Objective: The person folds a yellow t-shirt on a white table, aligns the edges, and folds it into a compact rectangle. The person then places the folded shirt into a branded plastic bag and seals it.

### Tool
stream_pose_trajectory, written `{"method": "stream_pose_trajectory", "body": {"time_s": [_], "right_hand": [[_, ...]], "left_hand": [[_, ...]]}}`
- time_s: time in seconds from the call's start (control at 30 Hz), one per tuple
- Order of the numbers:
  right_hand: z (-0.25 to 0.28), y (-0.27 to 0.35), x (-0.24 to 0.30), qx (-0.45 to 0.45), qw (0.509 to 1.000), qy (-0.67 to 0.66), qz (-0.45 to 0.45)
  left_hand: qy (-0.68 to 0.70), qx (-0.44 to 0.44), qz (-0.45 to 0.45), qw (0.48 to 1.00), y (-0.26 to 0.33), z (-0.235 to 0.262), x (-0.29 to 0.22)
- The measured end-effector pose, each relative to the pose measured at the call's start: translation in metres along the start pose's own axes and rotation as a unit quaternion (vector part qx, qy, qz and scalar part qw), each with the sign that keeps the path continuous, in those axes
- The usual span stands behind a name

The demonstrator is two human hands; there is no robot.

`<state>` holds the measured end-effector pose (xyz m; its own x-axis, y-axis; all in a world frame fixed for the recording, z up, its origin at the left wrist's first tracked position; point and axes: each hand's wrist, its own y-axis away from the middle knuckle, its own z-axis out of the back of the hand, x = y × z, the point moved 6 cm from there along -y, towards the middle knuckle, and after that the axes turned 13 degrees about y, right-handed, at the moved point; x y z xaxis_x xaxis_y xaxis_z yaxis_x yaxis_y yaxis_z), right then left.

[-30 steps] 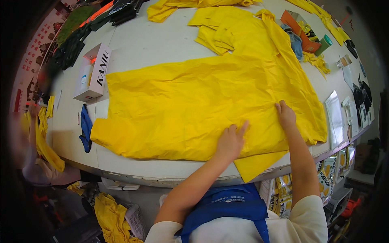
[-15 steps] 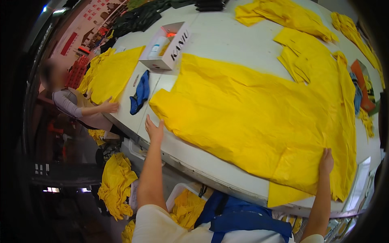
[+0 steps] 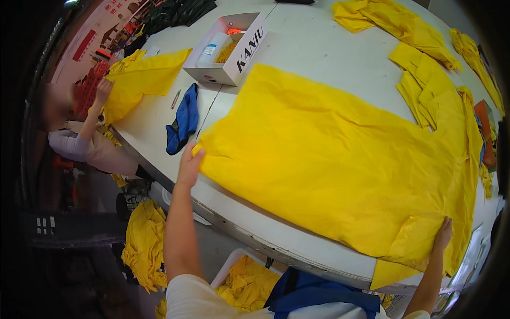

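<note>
A large yellow garment point(image 3: 319, 159) of thin, slightly creased fabric lies spread across the table in front of me. My left hand point(image 3: 190, 166) is closed on its left corner, with the thumb on top and the fingers partly hidden. At the lower right, my right hand point(image 3: 443, 235) pinches the fabric beside a pocket-like patch point(image 3: 411, 234); its fingertips are only partly seen. Below that patch, a pointed yellow flap point(image 3: 390, 273) hangs over the table's near edge.
Left of the garment lie a blue cloth piece point(image 3: 183, 119) and a small pen-like tool point(image 3: 176, 99). An open white box point(image 3: 222, 74) holds a bottle. Across the left corner, a co-worker's hand point(image 3: 104, 91) lifts yellow fabric point(image 3: 141, 80). A white bin point(image 3: 226, 268) with yellow cloth stands below.
My left hand has gone from open beside the garment's left corner to closed on it. The co-worker's hand has risen, lifting yellow fabric. The whole view has shifted slightly.
</note>
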<state>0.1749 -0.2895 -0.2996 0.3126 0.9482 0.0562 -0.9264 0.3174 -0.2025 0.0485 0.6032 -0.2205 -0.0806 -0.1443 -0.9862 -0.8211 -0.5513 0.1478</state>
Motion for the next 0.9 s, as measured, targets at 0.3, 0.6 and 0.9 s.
{"method": "stream_pose_trajectory", "body": {"time_s": [0.3,0.6,0.9], "right_hand": [[0.000,0.007,0.007,0.051,0.997,-0.013,0.056],[0.005,0.026,0.012,0.086,0.994,0.021,0.070],[0.013,0.029,0.030,0.035,0.996,0.010,0.085]], "left_hand": [[-0.178,-0.091,0.214,0.956,0.070,0.107,0.073],[-0.575,-0.013,-0.045,0.817,0.054,-0.010,0.044],[-0.679,0.119,-0.061,0.721,-0.111,-0.211,0.074]]}}
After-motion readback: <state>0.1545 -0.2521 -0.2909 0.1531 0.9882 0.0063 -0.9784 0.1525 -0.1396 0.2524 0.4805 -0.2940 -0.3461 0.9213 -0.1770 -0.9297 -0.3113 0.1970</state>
